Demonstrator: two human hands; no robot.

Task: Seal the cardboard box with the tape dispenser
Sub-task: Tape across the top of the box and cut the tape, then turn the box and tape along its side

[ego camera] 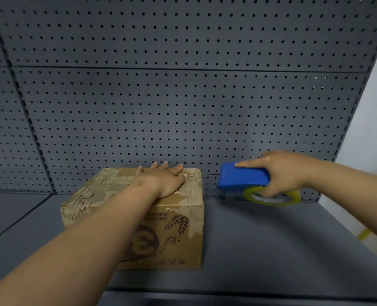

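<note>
A worn brown cardboard box (174, 235) with torn paper on its top and dark printing on its front stands on the dark grey shelf, left of centre. My left hand (164, 178) lies flat on the box's closed top, fingers spread toward the back. To the right of the box, my right hand (282, 171) grips a blue tape dispenser (241, 176) with a yellowish clear tape roll (271, 198) under it, held just above the shelf and apart from the box. The index finger rests along the dispenser's top.
A grey pegboard wall (183, 96) rises right behind the box and dispenser. The dark shelf surface (271, 250) extends in front and to the right. A pale wall and floor with a yellow mark (364, 234) lie beyond the shelf's right edge.
</note>
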